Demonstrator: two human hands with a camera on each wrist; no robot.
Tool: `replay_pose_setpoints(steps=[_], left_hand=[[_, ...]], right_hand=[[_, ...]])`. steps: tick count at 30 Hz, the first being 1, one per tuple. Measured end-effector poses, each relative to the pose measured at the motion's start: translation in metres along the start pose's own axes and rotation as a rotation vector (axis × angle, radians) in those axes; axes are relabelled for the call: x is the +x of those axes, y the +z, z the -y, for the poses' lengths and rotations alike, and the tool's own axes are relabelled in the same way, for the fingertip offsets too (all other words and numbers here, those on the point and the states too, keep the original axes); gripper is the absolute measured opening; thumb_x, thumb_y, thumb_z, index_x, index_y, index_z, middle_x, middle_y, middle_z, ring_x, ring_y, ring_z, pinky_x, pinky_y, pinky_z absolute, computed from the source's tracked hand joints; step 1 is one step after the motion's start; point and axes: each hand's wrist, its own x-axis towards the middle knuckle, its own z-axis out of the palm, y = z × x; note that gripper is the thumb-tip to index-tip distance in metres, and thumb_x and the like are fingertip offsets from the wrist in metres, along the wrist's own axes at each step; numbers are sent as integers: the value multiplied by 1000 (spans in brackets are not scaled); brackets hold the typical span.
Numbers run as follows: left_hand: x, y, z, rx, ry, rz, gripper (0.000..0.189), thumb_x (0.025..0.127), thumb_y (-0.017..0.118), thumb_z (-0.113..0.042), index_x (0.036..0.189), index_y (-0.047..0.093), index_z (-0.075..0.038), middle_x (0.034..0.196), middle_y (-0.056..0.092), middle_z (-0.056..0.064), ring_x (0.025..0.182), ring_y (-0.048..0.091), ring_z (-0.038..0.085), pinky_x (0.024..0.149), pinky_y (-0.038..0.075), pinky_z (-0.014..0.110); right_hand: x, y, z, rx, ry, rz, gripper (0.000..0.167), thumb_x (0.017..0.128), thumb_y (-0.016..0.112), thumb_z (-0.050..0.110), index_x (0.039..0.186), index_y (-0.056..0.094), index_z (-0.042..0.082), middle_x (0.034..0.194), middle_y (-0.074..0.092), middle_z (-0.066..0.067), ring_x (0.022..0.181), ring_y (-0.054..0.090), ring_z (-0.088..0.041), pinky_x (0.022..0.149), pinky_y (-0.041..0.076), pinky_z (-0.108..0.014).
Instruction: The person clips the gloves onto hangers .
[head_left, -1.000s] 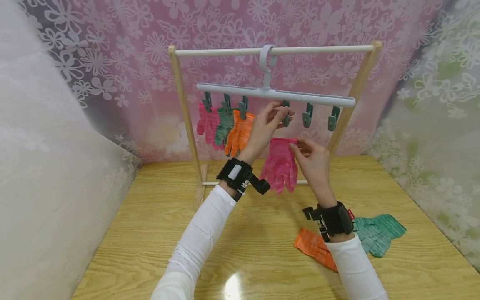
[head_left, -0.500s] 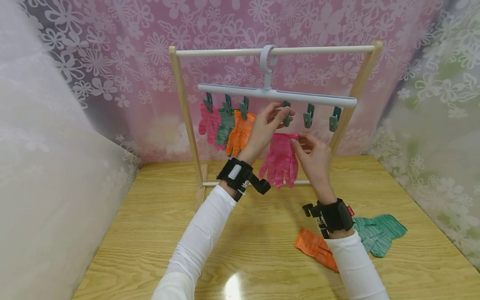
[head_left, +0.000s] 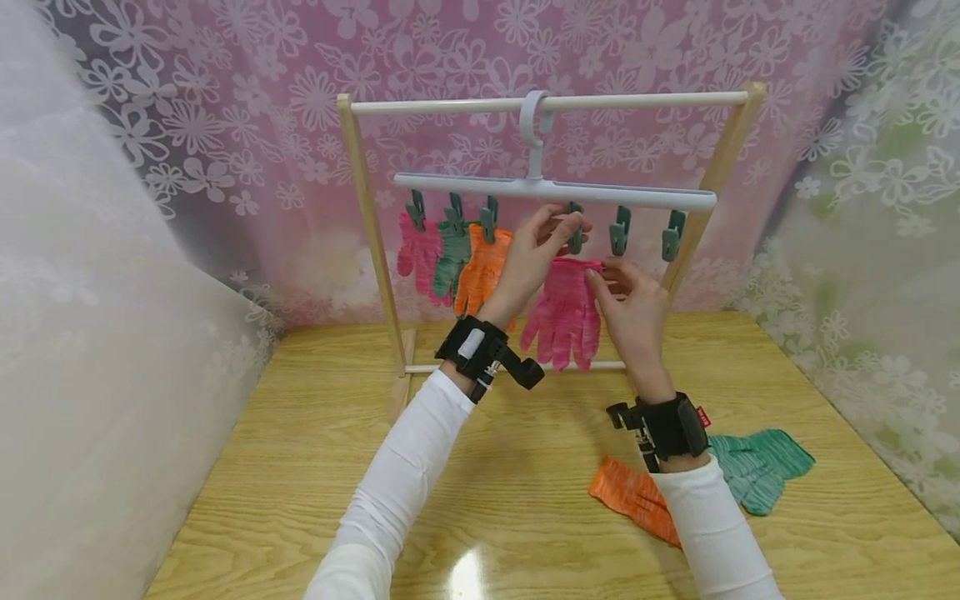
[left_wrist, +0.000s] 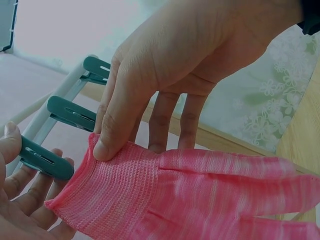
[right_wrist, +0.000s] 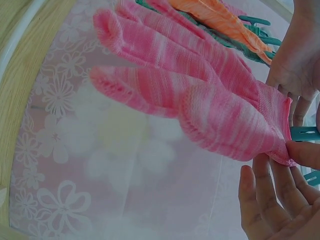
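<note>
Pink glove point(head_left: 566, 312) | right hand point(head_left: 636, 321) pinching | partly cropped, left wrist view

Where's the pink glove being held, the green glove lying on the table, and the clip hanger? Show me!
Held pink glove point(left_wrist: 195, 195): left wrist view, on its body past the cuff.
Lying green glove point(head_left: 761, 468): head view, middle of its visible part.
Clip hanger point(head_left: 557, 189): head view, on its long bar.

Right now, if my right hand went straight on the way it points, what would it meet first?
Probably the green clip pinched by your left hand, up and left of your right hand, which holds a pink glove. Depth is unclear, so your left hand might come first.
</note>
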Motion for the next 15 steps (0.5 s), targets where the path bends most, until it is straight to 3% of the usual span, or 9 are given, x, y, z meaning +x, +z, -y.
replay_pose_setpoints(steps=[15], left_hand=[[3,6,-1,-1,-15,-41,31,108,53,-22,128,59,0,119,70,18,108,69,20,94,52,25]], right_hand=[[2,-2,1,-29,-5,-21,31,97,72,23,116,72,-2,103,75,-20,88,74,-35,69,41,-2]])
